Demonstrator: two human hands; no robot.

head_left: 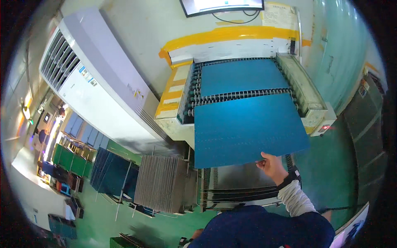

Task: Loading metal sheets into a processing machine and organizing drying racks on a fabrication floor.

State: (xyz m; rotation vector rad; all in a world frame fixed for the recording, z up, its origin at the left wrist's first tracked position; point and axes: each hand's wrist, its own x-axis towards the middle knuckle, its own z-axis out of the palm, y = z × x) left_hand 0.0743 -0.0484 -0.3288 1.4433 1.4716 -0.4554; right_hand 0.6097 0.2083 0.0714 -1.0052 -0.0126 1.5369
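A flat blue panel [248,128] reaches out from the near end of the roller conveyor [240,96]. At its near edge, toward the right corner, my right hand [273,168] pinches it, thumb on top and the other fingers at or under the edge. Farther in, a second blue panel [242,76] lies flat on the rollers, with a narrow strip of rollers showing between the two. My left hand [197,234] is low beside my body at the bottom of the view, away from the panels; its fingers are mostly hidden.
Below the near panel stands a rack or cart [240,193] with dark rails. To the left are a stack of brown-edged boards [159,184], dark panels [109,171] in a rack and a tall white air conditioner [105,82]. Clear plastic curtains [335,53] hang at the right.
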